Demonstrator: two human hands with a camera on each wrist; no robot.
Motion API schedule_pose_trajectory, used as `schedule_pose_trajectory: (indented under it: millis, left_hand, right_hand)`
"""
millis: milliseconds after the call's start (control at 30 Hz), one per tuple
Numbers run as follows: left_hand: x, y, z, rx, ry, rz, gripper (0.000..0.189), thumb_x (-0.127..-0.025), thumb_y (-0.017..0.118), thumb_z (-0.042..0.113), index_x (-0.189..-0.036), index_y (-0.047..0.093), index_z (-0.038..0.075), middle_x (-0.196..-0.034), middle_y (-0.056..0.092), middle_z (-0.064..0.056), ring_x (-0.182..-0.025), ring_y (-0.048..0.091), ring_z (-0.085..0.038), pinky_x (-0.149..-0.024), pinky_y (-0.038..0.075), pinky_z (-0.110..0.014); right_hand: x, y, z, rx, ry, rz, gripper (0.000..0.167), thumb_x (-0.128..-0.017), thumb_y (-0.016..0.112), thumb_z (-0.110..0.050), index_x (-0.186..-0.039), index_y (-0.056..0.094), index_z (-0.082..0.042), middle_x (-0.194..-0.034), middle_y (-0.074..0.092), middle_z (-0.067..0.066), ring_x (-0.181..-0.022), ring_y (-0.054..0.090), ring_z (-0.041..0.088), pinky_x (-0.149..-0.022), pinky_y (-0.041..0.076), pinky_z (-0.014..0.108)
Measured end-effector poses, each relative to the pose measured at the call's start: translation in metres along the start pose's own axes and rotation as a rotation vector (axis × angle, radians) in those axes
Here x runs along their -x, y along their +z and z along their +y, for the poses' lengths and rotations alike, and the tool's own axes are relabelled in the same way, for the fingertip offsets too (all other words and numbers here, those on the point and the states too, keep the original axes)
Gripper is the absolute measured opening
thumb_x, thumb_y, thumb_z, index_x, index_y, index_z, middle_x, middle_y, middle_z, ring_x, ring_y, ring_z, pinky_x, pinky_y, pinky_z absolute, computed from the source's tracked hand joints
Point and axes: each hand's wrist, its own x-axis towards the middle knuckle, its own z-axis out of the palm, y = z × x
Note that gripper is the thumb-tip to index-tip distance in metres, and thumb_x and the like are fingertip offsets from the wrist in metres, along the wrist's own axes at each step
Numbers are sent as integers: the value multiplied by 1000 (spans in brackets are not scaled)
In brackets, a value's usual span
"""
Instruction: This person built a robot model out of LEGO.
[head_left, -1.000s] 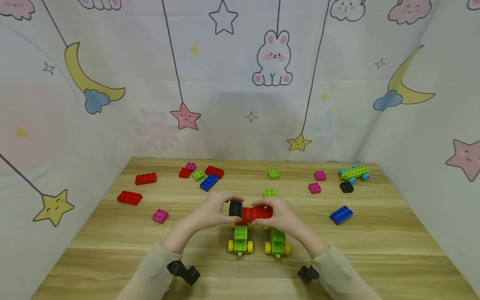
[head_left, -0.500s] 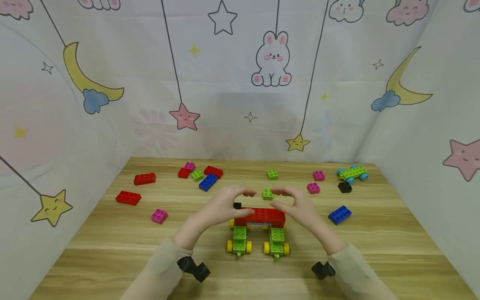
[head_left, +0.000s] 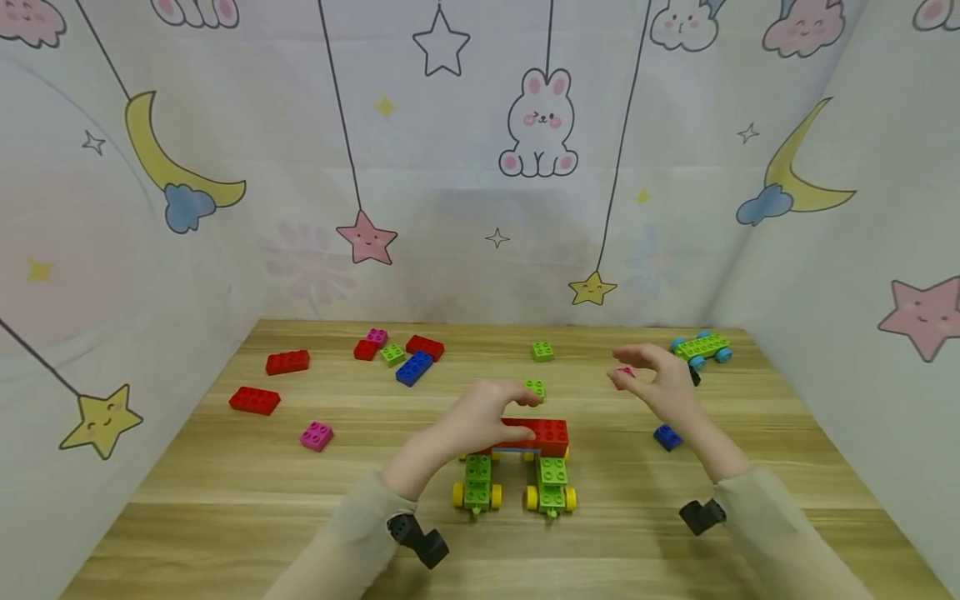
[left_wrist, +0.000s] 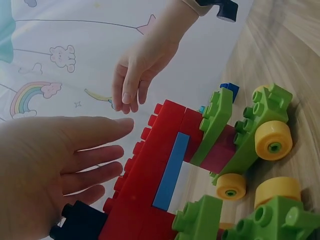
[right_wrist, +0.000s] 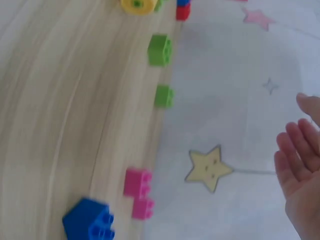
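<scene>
A built-up toy stands at the front middle of the table: a row of red bricks bridges two green wheeled bases with yellow wheels. Under the red row a blue brick shows from the side, and a black brick sits at its left end, hidden by the hand in the head view. My left hand hovers beside the top of the red row, fingers extended and holding nothing. Off to the right, my right hand is in the air with loose, empty fingers, overlapping a pink brick in the head view.
Right of the toy lie a blue brick and a green car base with blue wheels. Behind it are two green bricks. Red bricks, a pink brick and a blue brick are scattered left. A patterned curtain hangs behind.
Both hands have let go of the toy, the left one leaving the black brick on the red row's left end. My right hand has swung away right; my left has shifted slightly right.
</scene>
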Motion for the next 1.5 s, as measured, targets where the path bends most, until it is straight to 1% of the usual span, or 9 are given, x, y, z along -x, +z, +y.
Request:
schedule_pose_trajectory:
  millis: [133,300,400,500,700,800,933,1067,1500]
  left_hand:
    - [-2,1,0,-22,-27,-41,39,-85,76,15,-122,67,7,-120,70,-7,-111,64,-21,-95,53,-34]
    - [-3,3,-2,-15,-49,-69,40,-85,77,13,-123,68,6,-119,71,-9,-110,65,-22,-93,54,-34]
    - [-2,3,-3,-7,-58,-79,41,-85,77,14,-124,68,6,-118,71,-9,-109,66,-21,-92,55,-33]
    - [-2,3,-3,5,-66,-83,41,-85,77,15,-124,68,7,-117,72,-7,-108,67,-20,-91,55,-31]
    - [-2,3,-1,23,-80,-84,39,-85,76,16,-123,69,8,-116,72,-5,-107,68,-18,-91,55,-30]
    - [-3,3,-1,34,-87,-89,38,-86,76,16,-122,69,8,-116,72,-5,-107,68,-17,-91,55,-29]
    - [-4,3,0,47,-93,-97,37,-86,76,15,-121,69,6,-116,72,-6,-108,68,-18,-92,54,-30]
    - [-4,3,0,52,-90,-96,37,-86,76,14,-121,69,5,-115,72,-7,-108,68,-19,-93,54,-33]
    - [-3,4,1,37,-96,-86,39,-84,77,15,-121,69,6,-115,73,-6,-106,68,-18,-90,55,-29]
  right_hand:
    - [-3,-10,21,32,28,30,30,-81,76,0,-110,68,4,-104,71,21,-92,65,29,-79,40,2]
    - [-6,-24,45,38,92,26,32,-83,75,-2,-113,67,5,-108,69,24,-91,53,-11,-78,40,2]
    - [-6,-33,60,42,140,16,34,-86,74,-6,-116,65,5,-110,68,26,-92,47,-18,-74,40,0]
    - [-5,-41,74,69,185,5,36,-88,73,-10,-119,64,4,-112,67,26,-92,51,-11,-73,38,0]
    - [-2,-54,97,109,248,-32,39,-90,71,-14,-122,61,6,-117,64,28,-101,59,29,-76,37,4]
    - [0,-57,109,147,263,-61,40,-91,70,-16,-122,61,8,-117,63,30,-102,59,42,-74,40,9]
    - [3,-59,121,166,271,-93,42,-91,70,-14,-123,59,10,-117,62,32,-104,58,46,-84,51,34]
    - [5,-60,129,159,302,-142,46,-91,70,-16,-127,56,10,-119,60,34,-109,55,49,-92,46,58]
    - [11,-56,159,182,400,-343,51,-96,64,-23,-131,52,11,-132,51,36,-117,49,54,-95,45,61]
